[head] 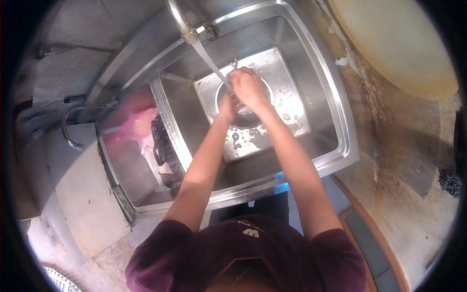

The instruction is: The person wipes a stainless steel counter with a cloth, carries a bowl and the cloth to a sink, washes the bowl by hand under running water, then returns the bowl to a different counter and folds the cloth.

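Both my hands are over a round metal bowl (249, 122) on the floor of a stainless steel sink basin (304, 109). Water (211, 60) pours from the tap (182, 27) onto them. My right hand (249, 85) is curled around a thin, pale, shiny object (234, 64). Its forked-looking tip sticks out past the fingers; the rest is hidden, so I cannot tell what it is. Blurred by motion, my left hand (228, 106) is just below and left of the right one, near the bowl's left rim. Its grip is unclear.
The smaller basin on the left holds a pink plastic bag (136, 124) and a black plastic bag (160, 140). A second curved tap (69, 127) is beyond it. Right of the sink are a stained wall (394, 135), a large pale round board (397, 43) and a dark scourer (450, 182).
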`<state>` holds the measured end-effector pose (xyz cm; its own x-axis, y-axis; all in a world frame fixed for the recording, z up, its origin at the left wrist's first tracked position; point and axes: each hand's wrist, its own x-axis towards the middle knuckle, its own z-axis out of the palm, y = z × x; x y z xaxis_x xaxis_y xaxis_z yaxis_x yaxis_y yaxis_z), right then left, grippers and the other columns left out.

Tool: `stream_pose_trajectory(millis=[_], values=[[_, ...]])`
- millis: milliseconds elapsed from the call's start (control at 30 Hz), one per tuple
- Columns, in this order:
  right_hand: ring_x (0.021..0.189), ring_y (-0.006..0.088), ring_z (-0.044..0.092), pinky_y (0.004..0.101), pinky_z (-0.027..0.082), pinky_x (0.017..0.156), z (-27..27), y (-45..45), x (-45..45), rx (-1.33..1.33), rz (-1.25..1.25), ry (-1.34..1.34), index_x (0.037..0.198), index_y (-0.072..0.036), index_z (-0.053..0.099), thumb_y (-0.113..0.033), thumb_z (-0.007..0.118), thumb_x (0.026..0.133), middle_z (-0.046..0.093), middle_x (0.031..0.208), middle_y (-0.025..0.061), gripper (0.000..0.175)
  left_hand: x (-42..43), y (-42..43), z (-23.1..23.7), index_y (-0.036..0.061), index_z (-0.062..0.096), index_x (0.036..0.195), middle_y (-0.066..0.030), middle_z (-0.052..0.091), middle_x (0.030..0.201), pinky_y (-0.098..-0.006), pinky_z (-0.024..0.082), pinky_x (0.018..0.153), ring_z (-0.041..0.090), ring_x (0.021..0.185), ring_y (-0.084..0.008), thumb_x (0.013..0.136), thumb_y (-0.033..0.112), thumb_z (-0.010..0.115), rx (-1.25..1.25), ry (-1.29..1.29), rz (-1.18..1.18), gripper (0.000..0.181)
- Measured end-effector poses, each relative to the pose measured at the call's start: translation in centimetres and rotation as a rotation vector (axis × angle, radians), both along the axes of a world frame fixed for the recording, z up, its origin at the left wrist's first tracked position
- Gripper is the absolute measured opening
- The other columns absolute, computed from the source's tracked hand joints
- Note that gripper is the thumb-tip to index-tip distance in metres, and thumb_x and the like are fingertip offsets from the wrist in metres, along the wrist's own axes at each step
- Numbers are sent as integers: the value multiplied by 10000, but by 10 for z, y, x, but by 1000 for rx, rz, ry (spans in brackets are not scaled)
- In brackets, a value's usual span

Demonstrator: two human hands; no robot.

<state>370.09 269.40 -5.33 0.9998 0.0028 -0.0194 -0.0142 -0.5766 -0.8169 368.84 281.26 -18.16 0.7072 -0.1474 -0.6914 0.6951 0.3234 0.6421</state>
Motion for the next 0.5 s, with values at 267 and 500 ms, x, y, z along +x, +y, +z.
stream_pose_trajectory(millis=[267, 500], values=[[749, 351, 580, 411, 458, 739, -7, 44, 25, -171, 34, -261, 863, -1, 596, -208, 485, 795, 605, 802, 180, 244, 33, -9, 47, 118, 494, 957, -17, 518, 864, -308, 423, 766, 500, 839, -159, 872, 327, 416, -511, -374, 162, 239], [699, 132, 583, 230, 447, 642, 26, 42, 1, 618, -119, 71, 899, -8, 579, -62, 497, 812, 619, 771, 85, 132, 59, -17, 20, 62, 516, 947, -33, 533, 902, -272, 429, 740, 520, 846, -155, 839, 208, 460, -619, -908, -272, 190]])
